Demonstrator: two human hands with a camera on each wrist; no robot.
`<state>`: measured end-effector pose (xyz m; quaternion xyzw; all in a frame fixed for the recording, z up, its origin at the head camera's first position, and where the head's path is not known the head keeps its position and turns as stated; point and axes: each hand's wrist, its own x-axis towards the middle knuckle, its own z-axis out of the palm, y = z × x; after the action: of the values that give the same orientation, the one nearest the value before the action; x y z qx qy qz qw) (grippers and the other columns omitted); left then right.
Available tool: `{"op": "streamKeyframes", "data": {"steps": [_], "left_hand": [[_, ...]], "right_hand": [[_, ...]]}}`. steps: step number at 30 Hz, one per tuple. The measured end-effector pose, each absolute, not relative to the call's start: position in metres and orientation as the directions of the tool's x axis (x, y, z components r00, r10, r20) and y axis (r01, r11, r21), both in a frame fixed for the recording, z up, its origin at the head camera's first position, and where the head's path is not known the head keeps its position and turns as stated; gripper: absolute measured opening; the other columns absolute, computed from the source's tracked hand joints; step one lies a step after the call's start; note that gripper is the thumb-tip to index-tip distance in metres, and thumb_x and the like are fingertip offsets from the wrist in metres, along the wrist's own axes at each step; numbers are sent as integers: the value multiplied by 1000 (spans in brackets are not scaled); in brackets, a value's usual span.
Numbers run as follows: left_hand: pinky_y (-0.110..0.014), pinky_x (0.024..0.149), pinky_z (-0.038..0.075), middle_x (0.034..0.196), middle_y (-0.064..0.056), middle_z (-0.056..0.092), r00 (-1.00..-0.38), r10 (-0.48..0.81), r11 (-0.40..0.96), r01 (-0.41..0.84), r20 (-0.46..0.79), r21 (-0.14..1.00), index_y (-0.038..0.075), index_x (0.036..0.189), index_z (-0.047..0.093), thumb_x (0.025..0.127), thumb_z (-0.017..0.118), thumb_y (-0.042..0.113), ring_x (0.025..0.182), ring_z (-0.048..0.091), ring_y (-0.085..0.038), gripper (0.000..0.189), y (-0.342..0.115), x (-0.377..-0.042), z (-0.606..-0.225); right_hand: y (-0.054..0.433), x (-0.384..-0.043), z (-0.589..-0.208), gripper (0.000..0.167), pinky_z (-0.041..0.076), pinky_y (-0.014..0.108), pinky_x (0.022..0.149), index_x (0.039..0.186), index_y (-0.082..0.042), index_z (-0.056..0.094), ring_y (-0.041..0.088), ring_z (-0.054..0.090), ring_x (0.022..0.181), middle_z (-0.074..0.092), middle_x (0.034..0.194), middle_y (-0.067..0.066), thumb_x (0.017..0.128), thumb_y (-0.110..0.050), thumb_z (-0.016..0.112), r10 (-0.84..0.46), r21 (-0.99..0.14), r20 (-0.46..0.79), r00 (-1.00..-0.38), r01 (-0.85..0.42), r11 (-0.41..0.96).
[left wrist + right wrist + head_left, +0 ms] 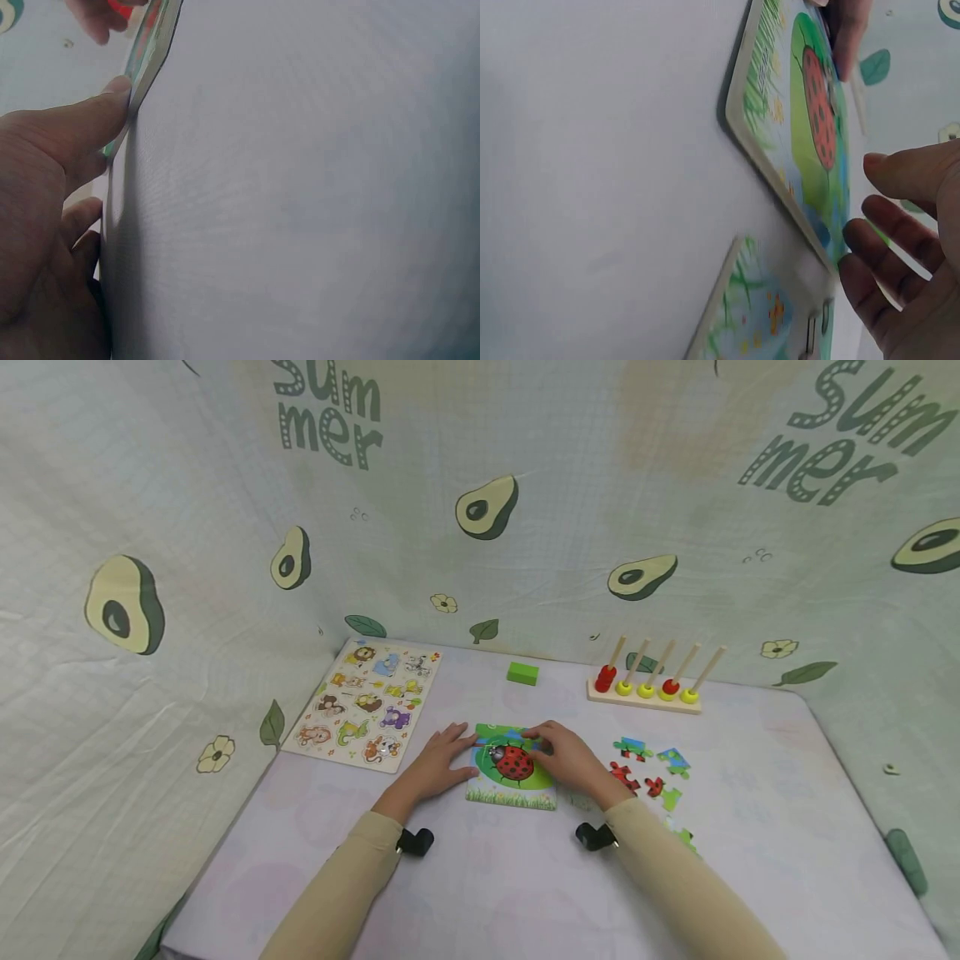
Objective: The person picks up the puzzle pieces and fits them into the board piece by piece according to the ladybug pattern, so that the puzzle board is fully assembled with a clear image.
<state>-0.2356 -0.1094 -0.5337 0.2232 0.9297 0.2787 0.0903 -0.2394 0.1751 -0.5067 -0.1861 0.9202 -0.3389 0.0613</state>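
Note:
A square ladybug jigsaw puzzle [513, 789] lies flat on the table in the head view, its picture looking whole where it shows. My left hand [435, 767] rests at its left edge, fingers spread, with the thumb touching the rim. Over the upper right part is my right hand [567, 762], its fingers loosely bent. In the right wrist view, thumb and fingers of the right hand [911, 217] stand apart beside the puzzle [787, 150], with nothing between them. A second flat grass-printed board or piece [742, 315] lies close by; my right arm partly hides that area in the head view.
Several loose puzzle pieces [663, 793] lie to the right. A bead counting stand [641, 697] with wooden pegs and a green block [522, 673] sit at the back. An animal puzzle board [360, 706] lies at the left. Patterned cloth [555, 527] hangs behind the table.

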Motion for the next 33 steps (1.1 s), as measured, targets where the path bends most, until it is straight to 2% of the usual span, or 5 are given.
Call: {"op": "streamKeyframes", "data": {"steps": [5,13,16,28,33], "left_hand": [[-43,128,6,166,-8,28,-884,466,744,368,-38,558,16,155,45,96,69,41,156,14,-28,69,-109,-236,-535],[-44,128,6,167,-9,25,-870,492,740,394,-39,545,15,157,42,99,65,42,156,13,-29,68,-111,-236,-535],[-44,128,6,168,-9,23,-862,504,742,404,-47,535,16,158,40,100,64,43,156,12,-28,68,-113,-236,-535],[-43,128,6,168,-8,23,-859,510,734,405,-48,545,16,158,40,99,65,45,156,12,-28,70,-114,-237,-535],[-43,128,6,168,-9,21,-859,509,736,401,-56,545,15,158,39,99,65,44,157,11,-28,71,-113,-237,-534]], "right_hand": [[192,-236,-505,34,53,43,85,131,-11,68,19,60,99,63,122,6,98,-13,68,-368,-639,43,-929,-309,704],[227,-224,-503,34,53,38,78,134,-13,66,21,60,98,62,122,7,100,-17,67,-307,-638,3,-952,-239,732],[242,-219,-505,34,54,41,81,134,-13,66,23,61,102,62,124,7,101,-18,65,-276,-627,-7,-961,-211,750],[298,-213,-506,35,54,44,81,133,-4,65,27,58,98,60,128,17,98,-11,65,-210,-565,14,-978,-181,805],[314,-213,-507,34,53,54,87,131,-3,66,33,58,103,59,130,22,99,-13,66,-182,-525,5,-983,-157,836]]}}
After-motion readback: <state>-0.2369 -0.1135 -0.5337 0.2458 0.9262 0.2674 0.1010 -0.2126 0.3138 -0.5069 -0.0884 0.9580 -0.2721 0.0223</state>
